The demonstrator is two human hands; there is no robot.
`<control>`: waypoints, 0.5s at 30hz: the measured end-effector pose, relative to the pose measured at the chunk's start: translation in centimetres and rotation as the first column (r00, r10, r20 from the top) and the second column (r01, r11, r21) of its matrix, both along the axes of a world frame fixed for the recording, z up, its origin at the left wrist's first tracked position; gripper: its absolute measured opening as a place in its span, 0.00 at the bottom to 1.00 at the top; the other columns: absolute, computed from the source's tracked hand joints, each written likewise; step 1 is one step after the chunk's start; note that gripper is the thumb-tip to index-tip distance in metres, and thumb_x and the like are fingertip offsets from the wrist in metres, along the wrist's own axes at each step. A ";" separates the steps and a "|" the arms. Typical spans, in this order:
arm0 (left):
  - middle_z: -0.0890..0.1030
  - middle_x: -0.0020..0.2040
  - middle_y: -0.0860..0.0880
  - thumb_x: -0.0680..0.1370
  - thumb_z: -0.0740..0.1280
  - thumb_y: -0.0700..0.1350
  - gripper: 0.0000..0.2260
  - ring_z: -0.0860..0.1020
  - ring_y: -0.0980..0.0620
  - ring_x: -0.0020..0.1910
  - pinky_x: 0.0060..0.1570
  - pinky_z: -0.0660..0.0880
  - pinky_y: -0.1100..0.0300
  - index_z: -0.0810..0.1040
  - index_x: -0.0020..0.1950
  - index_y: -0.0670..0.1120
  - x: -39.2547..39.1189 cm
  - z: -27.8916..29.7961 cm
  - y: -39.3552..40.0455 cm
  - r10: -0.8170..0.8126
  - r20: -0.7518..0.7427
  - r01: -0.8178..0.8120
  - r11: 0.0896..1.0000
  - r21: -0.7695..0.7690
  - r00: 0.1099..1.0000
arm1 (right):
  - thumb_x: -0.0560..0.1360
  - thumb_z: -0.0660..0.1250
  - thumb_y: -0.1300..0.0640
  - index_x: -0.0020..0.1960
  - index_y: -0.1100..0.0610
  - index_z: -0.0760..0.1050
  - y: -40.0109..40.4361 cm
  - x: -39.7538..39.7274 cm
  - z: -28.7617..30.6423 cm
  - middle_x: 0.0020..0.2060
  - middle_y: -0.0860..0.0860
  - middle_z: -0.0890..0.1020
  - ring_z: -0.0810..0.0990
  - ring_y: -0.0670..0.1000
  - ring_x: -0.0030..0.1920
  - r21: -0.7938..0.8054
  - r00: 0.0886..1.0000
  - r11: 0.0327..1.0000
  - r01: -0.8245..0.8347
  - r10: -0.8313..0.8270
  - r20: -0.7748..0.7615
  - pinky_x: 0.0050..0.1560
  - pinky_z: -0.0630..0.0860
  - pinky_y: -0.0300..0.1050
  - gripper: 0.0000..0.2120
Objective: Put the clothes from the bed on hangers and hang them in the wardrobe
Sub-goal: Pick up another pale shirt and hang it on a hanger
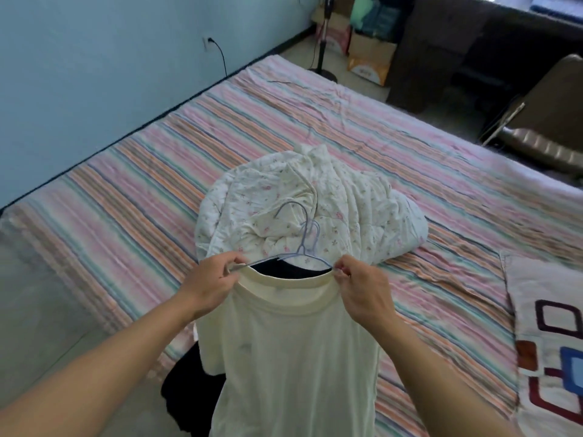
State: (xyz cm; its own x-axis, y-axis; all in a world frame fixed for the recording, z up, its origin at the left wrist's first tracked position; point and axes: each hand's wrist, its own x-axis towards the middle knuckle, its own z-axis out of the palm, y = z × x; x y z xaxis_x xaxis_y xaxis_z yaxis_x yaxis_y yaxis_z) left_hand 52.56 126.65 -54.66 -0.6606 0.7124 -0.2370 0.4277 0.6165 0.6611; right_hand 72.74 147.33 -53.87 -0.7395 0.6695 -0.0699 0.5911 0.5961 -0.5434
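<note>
A cream T-shirt hangs in front of me over the near edge of the bed. My left hand pinches the left side of its collar, and my right hand pinches the right side. Light blue wire hangers stick up out of the neck opening, their shoulders running between my two hands. A dark garment shows inside the collar and lies below the shirt at the bed's edge. The wardrobe is out of view.
A bundled white floral quilt lies mid-bed just beyond my hands. A patterned pillow sits at the right. A blue wall runs along the left. A fan stand, cardboard boxes and a dark chair are beyond the bed.
</note>
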 end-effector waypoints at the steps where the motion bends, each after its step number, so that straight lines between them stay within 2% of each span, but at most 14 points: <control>1: 0.73 0.30 0.57 0.77 0.68 0.43 0.08 0.72 0.59 0.33 0.36 0.67 0.59 0.78 0.46 0.57 0.3 1.4 -1.0 -0.004 -0.027 0.004 1.000 0.019 1.000 | 0.78 0.67 0.56 0.47 0.51 0.77 -0.9 0.3 1.4 0.39 0.50 0.82 0.79 0.55 0.42 0.001 1.000 1.000 -0.008 0.008 -0.011 0.39 0.63 0.45 0.01; 4: 0.77 0.30 0.58 0.77 0.71 0.46 0.06 0.74 0.60 0.32 0.37 0.70 0.58 0.81 0.40 0.55 1.4 5.7 -4.1 0.005 -0.080 0.002 0.997 0.078 0.997 | 0.78 0.67 0.55 0.46 0.50 0.76 -3.5 1.2 5.2 0.37 0.47 0.81 0.77 0.52 0.40 -0.002 0.999 1.000 -0.029 0.029 -0.045 0.38 0.67 0.45 0.03; 6: 0.79 0.31 0.56 0.76 0.72 0.46 0.05 0.76 0.58 0.33 0.40 0.73 0.56 0.82 0.41 0.54 2.3 8.3 -6.1 0.022 -0.110 -0.010 0.994 0.110 0.994 | 0.78 0.67 0.55 0.45 0.49 0.76 -5.0 2.0 7.5 0.36 0.45 0.80 0.76 0.49 0.38 -0.006 0.996 0.999 -0.042 0.041 -0.082 0.37 0.67 0.41 0.04; 8: 0.82 0.37 0.56 0.77 0.71 0.45 0.04 0.79 0.59 0.39 0.44 0.76 0.56 0.83 0.44 0.53 3.4 10.8 -7.9 0.050 -0.101 -0.033 0.986 0.163 0.994 | 0.78 0.67 0.56 0.45 0.48 0.76 -6.4 2.7 9.8 0.35 0.44 0.80 0.76 0.47 0.37 0.007 0.990 0.998 -0.059 0.059 -0.128 0.36 0.67 0.37 0.04; 10: 0.82 0.40 0.56 0.78 0.70 0.44 0.04 0.79 0.62 0.41 0.45 0.76 0.61 0.83 0.47 0.53 4.7 13.1 -9.6 0.087 -0.068 -0.068 0.969 0.237 0.994 | 0.78 0.68 0.56 0.45 0.48 0.77 -7.9 3.1 12.2 0.35 0.46 0.80 0.77 0.48 0.38 0.036 0.984 0.996 -0.082 0.087 -0.159 0.38 0.70 0.42 0.04; 12: 0.82 0.39 0.54 0.77 0.72 0.44 0.03 0.79 0.62 0.40 0.42 0.74 0.64 0.82 0.46 0.52 5.9 15.3 -11.1 0.102 -0.075 -0.075 0.951 0.300 0.992 | 0.78 0.68 0.56 0.46 0.48 0.77 -9.4 3.5 14.6 0.36 0.45 0.80 0.77 0.48 0.38 0.075 0.974 0.992 -0.102 0.115 -0.194 0.40 0.72 0.46 0.04; 15: 0.83 0.37 0.53 0.77 0.72 0.44 0.03 0.81 0.58 0.39 0.42 0.75 0.61 0.82 0.43 0.50 7.6 18.9 -13.3 0.107 -0.117 -0.060 0.934 0.352 0.987 | 0.77 0.68 0.56 0.45 0.47 0.77 -11.6 4.2 18.2 0.34 0.41 0.77 0.74 0.40 0.35 0.131 0.957 0.982 -0.135 0.164 -0.240 0.38 0.70 0.43 0.05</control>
State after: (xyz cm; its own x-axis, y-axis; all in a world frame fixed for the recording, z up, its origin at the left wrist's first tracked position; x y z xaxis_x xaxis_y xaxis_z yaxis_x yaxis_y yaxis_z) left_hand 60.16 113.30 -35.78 -0.7295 0.6754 0.1080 0.4826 0.3965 0.7810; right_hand 76.98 135.75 -35.65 -0.8160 0.5429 0.1983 0.3452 0.7329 -0.5862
